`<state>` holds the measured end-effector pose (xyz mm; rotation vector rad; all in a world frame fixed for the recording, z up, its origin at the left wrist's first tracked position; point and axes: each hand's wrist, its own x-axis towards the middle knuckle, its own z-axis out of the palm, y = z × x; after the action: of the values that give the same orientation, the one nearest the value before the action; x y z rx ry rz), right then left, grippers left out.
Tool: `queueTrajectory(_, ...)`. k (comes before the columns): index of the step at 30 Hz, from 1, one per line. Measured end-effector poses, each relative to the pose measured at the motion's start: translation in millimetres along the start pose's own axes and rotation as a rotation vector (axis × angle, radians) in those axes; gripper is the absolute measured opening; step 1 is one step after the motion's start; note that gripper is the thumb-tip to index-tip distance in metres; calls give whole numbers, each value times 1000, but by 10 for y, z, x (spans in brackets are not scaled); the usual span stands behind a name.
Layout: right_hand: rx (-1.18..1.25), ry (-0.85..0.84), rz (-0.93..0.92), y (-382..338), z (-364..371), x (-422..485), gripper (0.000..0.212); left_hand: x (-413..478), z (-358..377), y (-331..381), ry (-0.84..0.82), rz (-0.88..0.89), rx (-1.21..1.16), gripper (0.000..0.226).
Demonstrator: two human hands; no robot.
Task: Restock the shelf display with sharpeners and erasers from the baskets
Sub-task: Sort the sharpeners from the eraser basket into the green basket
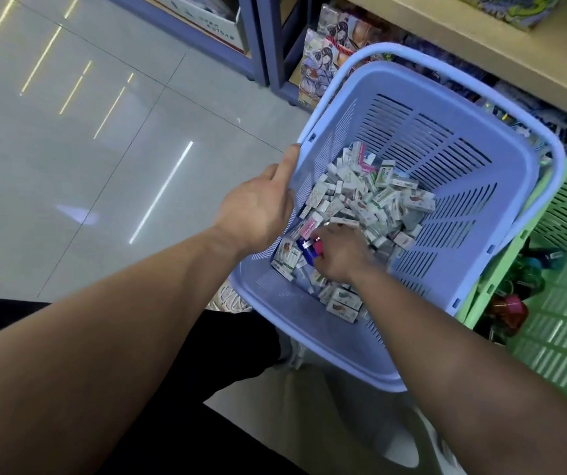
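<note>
A light blue plastic basket (446,159) sits tilted in front of me, holding a heap of several small boxed erasers (374,197). My left hand (261,207) grips the basket's left rim, thumb outside and fingers curled over the edge. My right hand (340,255) is down in the heap, its fingers curled round small blue and pink sharpeners (311,250). To the right stands a green basket (566,337) with coloured translucent sharpeners (511,310) in it. A wooden shelf (501,49) runs along the upper right.
Illustrated packs (323,63) stand on a low shelf behind the blue basket. A metal rack with a cardboard box (220,25) is at the top centre. Glossy grey floor tiles (86,149) spread to the left. My dark trousers (189,389) are below.
</note>
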<state>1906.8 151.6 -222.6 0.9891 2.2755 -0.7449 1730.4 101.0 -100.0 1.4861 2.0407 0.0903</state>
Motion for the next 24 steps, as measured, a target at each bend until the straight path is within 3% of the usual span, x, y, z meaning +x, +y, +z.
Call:
queueTrajectory(7,87,-12,108,-235,194,-32,60,8,-7,5,-6,-16,1,64)
queueTrajectory(13,129,-65,47,-172,215,37,66,-2,-4,13,3,-12,13,64)
queueTrajectory(16,22,-72,5,-194,229,60,72,-3,-3,15,8,-7,10,64)
queueTrajectory(20,17,-79,26,-205,182,102,59,4,-1,14,19,-5,15,64)
queueTrajectory(24,187,-38,66,-156,90,86,49,2,0,20,19,-10,25,65)
